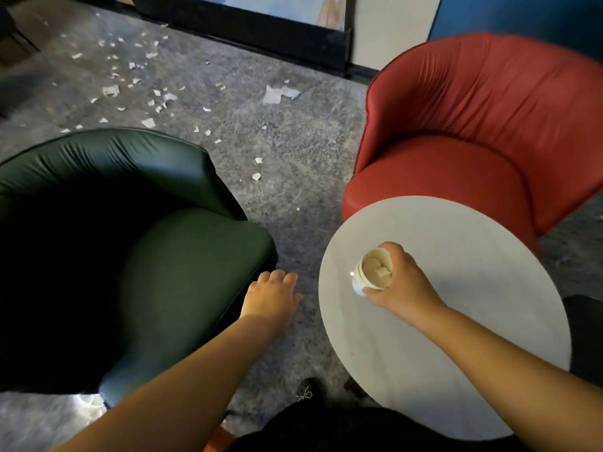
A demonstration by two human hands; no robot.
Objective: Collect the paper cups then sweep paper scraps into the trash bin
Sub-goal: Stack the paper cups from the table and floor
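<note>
A stack of white paper cups (pixel 372 272) with paper scraps inside stands on the round white table (pixel 456 321). My right hand (pixel 399 280) grips the stack around its rim, thumb on the near side, fingers on the far side. Held out over the carpet, my left hand (pixel 272 293) has relaxed fingers and holds nothing, close to the front edge of the dark green armchair (pixel 146 256). Several white paper scraps (pixel 130 86) lie scattered over the grey carpet at the upper left, with a larger sheet (pixel 277 93) further right. No trash bin is in view.
A red armchair (pixel 473 141) stands behind the table. Between the two chairs runs a strip of grey carpet (pixel 293 190) with two small scraps (pixel 257 168). A dark baseboard and wall panel (pixel 261 24) close the far side.
</note>
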